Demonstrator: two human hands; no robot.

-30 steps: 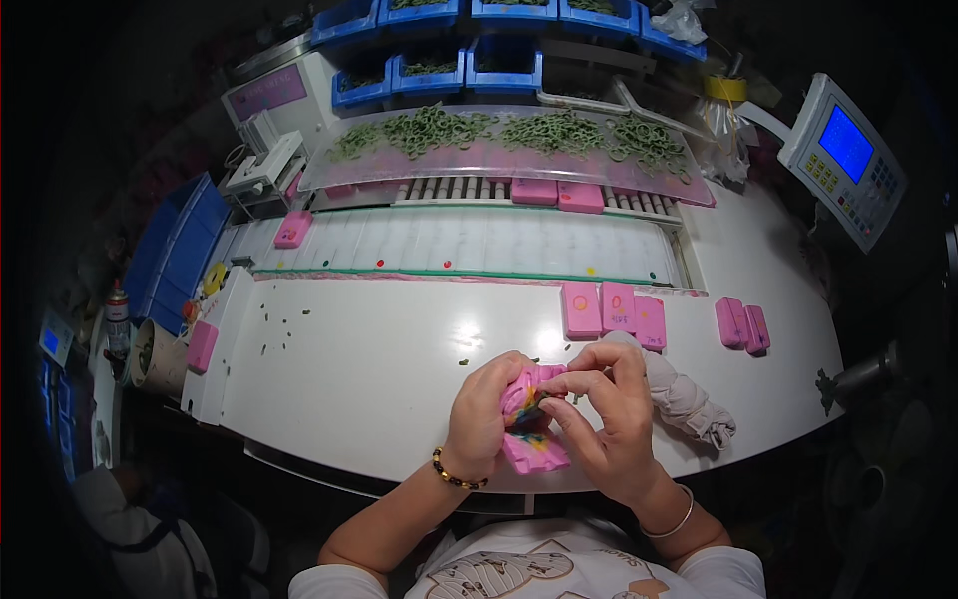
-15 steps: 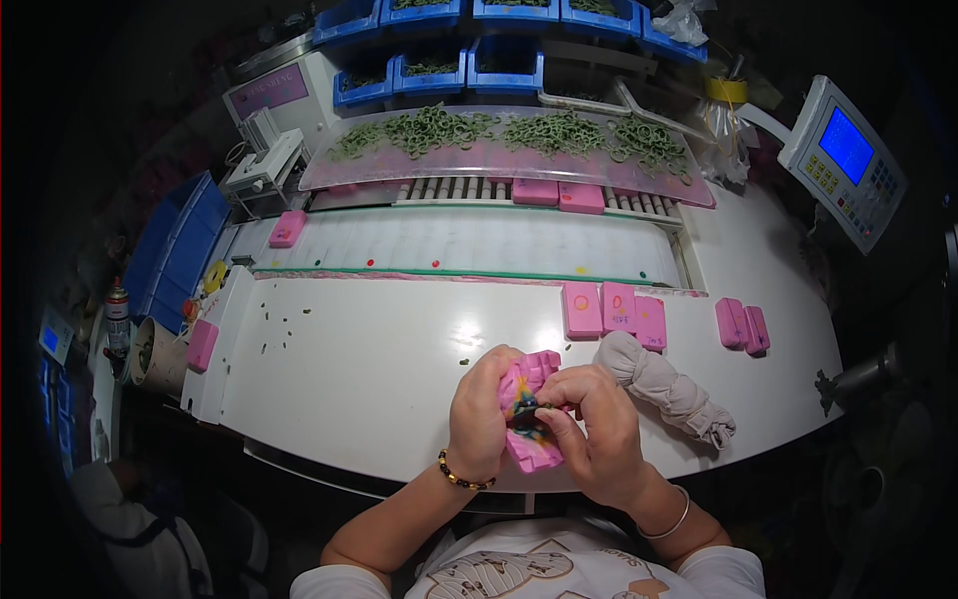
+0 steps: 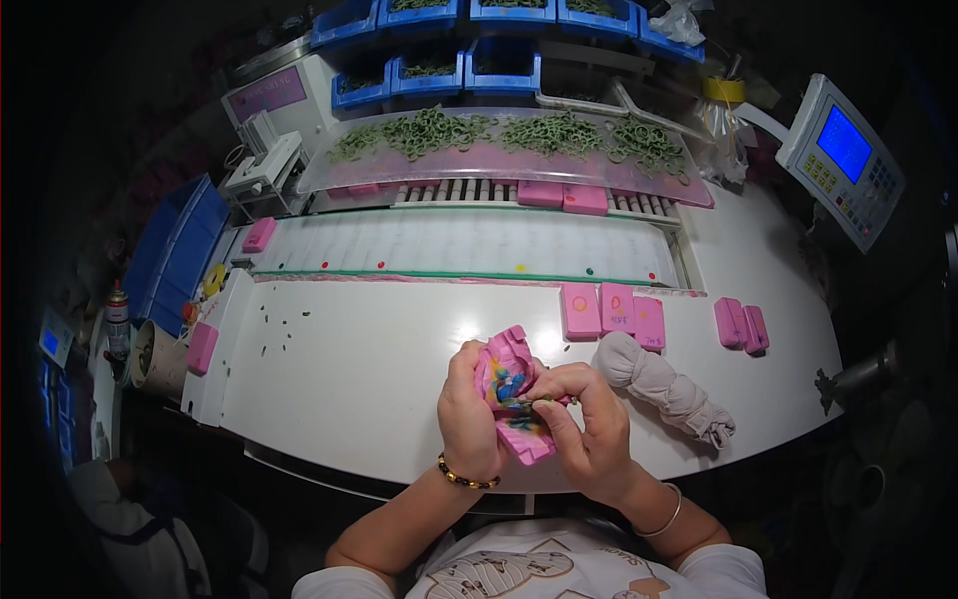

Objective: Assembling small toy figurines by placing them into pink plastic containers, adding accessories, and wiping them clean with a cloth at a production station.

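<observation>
Looking light, rubbery and best held by its outer walls, the pink mold (image 3: 511, 381) is cupped open over the near tabletop (image 3: 329, 389) by the left hand (image 3: 467, 414); a green piece (image 3: 543, 402) seems pinched in the right hand's (image 3: 591, 431) grip. Pink blocks (image 3: 581, 312) are set beyond.

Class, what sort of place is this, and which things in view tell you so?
Probably a factory or workshop station for small parts: a conveyor runs along the bench, blue bins hold green pieces, and a control panel stands at the right.
</observation>
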